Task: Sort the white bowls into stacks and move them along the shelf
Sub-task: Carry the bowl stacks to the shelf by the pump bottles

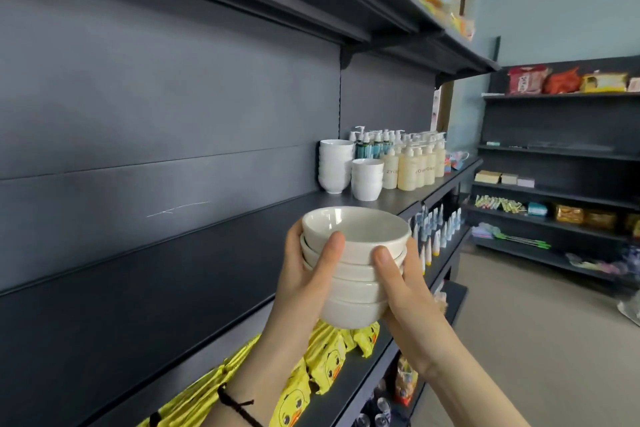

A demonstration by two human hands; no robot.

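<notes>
Both hands, left hand (304,274) and right hand (403,284), grip a stack of round white ceramic bowls (353,267). Thumbs press its near side. It is held above the dark metal shelf (207,274).

Head view, facing along shelf (173,288), close up

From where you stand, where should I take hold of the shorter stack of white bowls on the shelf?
Once the held stack is set down, cup the shorter stack low, around its bottom bowl, from the open aisle side. The bowls are only nested, so a top-rim lift would probably peel one off. The taller stack sits behind-left and pump bottles crowd its right.
</notes>
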